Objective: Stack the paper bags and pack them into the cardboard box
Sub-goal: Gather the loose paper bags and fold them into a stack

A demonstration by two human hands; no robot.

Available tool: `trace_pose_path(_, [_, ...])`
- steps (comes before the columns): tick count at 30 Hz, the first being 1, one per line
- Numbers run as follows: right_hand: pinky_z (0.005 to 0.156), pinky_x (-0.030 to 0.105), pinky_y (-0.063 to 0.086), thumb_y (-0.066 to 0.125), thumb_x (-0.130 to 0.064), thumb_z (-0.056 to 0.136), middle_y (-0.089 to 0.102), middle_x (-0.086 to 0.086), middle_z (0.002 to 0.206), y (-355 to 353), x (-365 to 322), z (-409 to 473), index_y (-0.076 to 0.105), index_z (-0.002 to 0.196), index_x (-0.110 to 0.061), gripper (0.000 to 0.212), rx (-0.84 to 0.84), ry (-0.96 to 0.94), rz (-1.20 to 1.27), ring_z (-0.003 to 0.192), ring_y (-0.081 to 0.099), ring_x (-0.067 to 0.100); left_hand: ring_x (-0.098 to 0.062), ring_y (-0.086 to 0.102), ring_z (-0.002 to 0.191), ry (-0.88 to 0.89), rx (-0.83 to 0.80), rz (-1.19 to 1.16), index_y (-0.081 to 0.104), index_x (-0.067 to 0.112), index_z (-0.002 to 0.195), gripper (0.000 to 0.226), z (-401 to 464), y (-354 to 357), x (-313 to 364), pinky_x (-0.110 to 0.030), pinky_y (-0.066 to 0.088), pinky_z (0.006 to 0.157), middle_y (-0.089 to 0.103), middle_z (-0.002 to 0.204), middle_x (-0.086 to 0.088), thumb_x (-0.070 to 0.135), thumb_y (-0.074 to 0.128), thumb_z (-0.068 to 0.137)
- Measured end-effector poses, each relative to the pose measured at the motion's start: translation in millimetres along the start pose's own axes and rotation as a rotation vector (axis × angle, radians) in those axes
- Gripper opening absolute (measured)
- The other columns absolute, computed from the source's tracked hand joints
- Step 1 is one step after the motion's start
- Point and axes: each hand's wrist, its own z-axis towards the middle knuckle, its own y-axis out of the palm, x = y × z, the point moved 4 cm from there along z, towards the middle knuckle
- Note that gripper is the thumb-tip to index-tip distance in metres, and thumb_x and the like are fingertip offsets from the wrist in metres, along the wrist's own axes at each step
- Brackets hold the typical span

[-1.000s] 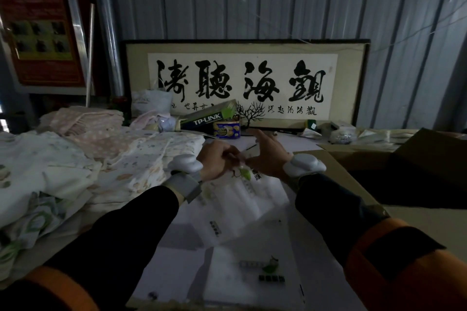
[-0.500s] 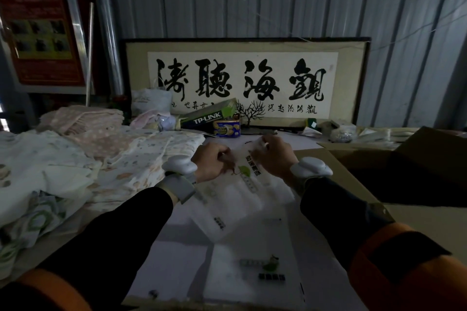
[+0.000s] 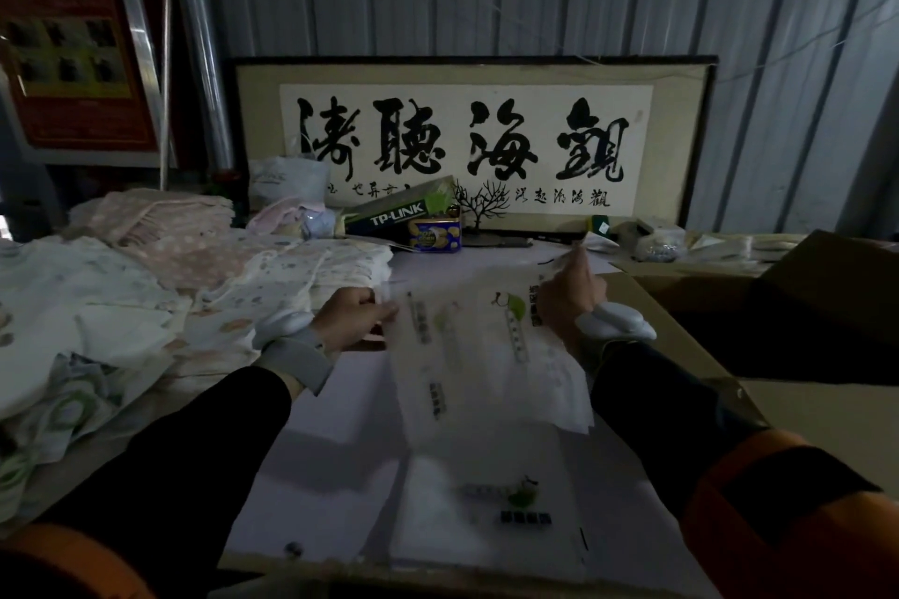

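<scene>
L hand (image 3: 357, 319) pinches left edge of bags (image 3: 486, 355); R hand (image 3: 571, 302) grips right edge. Bags held spread above table (image 3: 311, 477), box (image 3: 729, 306) adjacent at right. Risk: thin sheets fan out and slip if grip is uneven, so stack misaligns.

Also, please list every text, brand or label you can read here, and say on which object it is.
"TP-LINK": on the green box lying before the framed calligraphy.
"觀海聽濤", large brush characters: on the framed calligraphy; its small line below is too small to read.
Blue tin: print too small.
Paper bags held by the left hand and right hand: print blurred.
Red poster: unreadable.
</scene>
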Motion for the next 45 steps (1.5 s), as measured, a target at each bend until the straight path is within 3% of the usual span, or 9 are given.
trace_pose_path(7, [0.068, 0.041, 0.061, 0.050, -0.032, 0.069, 0.066, 0.015, 0.096, 9.7, 7.2, -4.4, 0.062, 0.088, -0.006, 0.034, -0.261, 0.019, -0.136, 0.076, 0.065, 0.029, -0.036, 0.063, 0.101, 0.248, 0.250, 0.190, 0.061, 0.008, 0.103, 0.021, 9.8, 4.3, 24.8, -0.034, 0.044, 0.079, 0.067, 0.110, -0.020, 0.025, 0.050, 0.096])
trace_pose_path(12, [0.082, 0.042, 0.058, 0.061, -0.032, 0.076, 0.067, 0.010, 0.101, 15.1, -2.8, -17.9, 0.064, 0.096, -0.012, 0.029, -0.447, -0.032, -0.153, 0.091, 0.065, 0.029, -0.028, 0.063, 0.108, 0.384, 0.059, 0.142, 0.066, 0.013, 0.106, 0.020, 8.1, 22.8, 47.4, -0.035, 0.049, 0.088, 0.069, 0.113, -0.012, 0.026, 0.054, 0.096])
trace_pose_path(18, [0.091, 0.038, 0.052, 0.064, 0.000, 0.080, 0.067, 0.005, 0.102, 30.0, -31.9, -42.2, 0.062, 0.098, -0.019, 0.025, -0.814, -0.151, 0.408, 0.100, 0.062, 0.024, -0.018, 0.065, 0.099, 0.422, -0.174, 0.157, 0.070, 0.015, 0.108, 0.023, 0.1, 49.8, 66.2, -0.033, 0.048, 0.091, 0.072, 0.110, -0.006, 0.029, 0.057, 0.094])
trace_pose_path(27, [0.037, 0.021, 0.047, 0.055, -0.009, 0.094, 0.060, 0.009, 0.068, 25.6, 7.7, -32.4, 0.065, 0.085, -0.007, 0.014, -0.586, 0.042, 0.597, 0.040, 0.059, 0.013, -0.019, 0.062, 0.074, 0.174, 0.022, 0.472, 0.075, 0.012, 0.083, 0.043, 12.1, 24.9, 24.7, -0.025, 0.047, 0.065, 0.070, 0.080, -0.007, 0.054, 0.062, 0.084])
trace_pose_path(30, [0.048, 0.028, 0.049, 0.049, -0.010, 0.096, 0.060, 0.014, 0.074, 29.4, 26.9, -29.9, 0.061, 0.098, -0.005, 0.013, -0.483, 0.113, 0.529, 0.050, 0.057, 0.019, -0.016, 0.062, 0.059, 0.019, 0.029, 0.168, 0.063, 0.016, 0.065, 0.036, 12.1, 16.3, 1.7, -0.018, 0.048, 0.050, 0.065, 0.064, -0.003, 0.047, 0.069, 0.081])
trace_pose_path(33, [0.067, 0.043, 0.055, 0.047, -0.007, 0.094, 0.064, 0.017, 0.080, 39.4, 44.8, -33.9, 0.059, 0.104, -0.004, 0.016, -0.444, 0.143, 0.437, 0.065, 0.060, 0.030, -0.020, 0.070, 0.064, -0.079, -0.068, -0.188, 0.064, 0.009, 0.083, 0.024, 13.5, 25.7, -23.4, -0.021, 0.052, 0.054, 0.072, 0.073, -0.009, 0.031, 0.072, 0.083])
trace_pose_path(38, [0.065, 0.042, 0.052, 0.045, 0.003, 0.092, 0.061, 0.019, 0.084, 51.9, 64.5, -44.2, 0.061, 0.094, -0.001, 0.016, -0.510, 0.148, 0.409, 0.065, 0.057, 0.027, -0.027, 0.058, 0.096, -0.105, -0.068, -0.276, 0.054, 0.017, 0.102, 0.020, 19.0, 46.2, -47.6, -0.035, 0.046, 0.078, 0.058, 0.097, -0.011, 0.017, 0.068, 0.087])
trace_pose_path(42, [0.051, 0.033, 0.050, 0.046, 0.006, 0.089, 0.059, 0.013, 0.072, 55.5, 81.9, -43.9, 0.060, 0.078, -0.008, 0.023, -0.490, 0.175, 0.425, 0.059, 0.056, 0.024, -0.026, 0.060, 0.084, -0.148, -0.097, -0.316, 0.059, 0.014, 0.109, 0.018, 21.3, 53.9, -53.2, -0.032, 0.047, 0.068, 0.063, 0.096, -0.009, 0.025, 0.056, 0.095])
trace_pose_path(45, [0.069, 0.050, 0.052, 0.049, 0.004, 0.088, 0.059, 0.020, 0.078, 65.4, 100.8, -39.1, 0.060, 0.076, -0.003, 0.018, -0.456, 0.207, 0.378, 0.071, 0.058, 0.033, -0.029, 0.063, 0.081, -0.166, -0.141, -0.334, 0.062, 0.003, 0.110, 0.025, 21.1, 63.0, -63.2, -0.033, 0.054, 0.067, 0.065, 0.095, -0.014, 0.022, 0.053, 0.097])
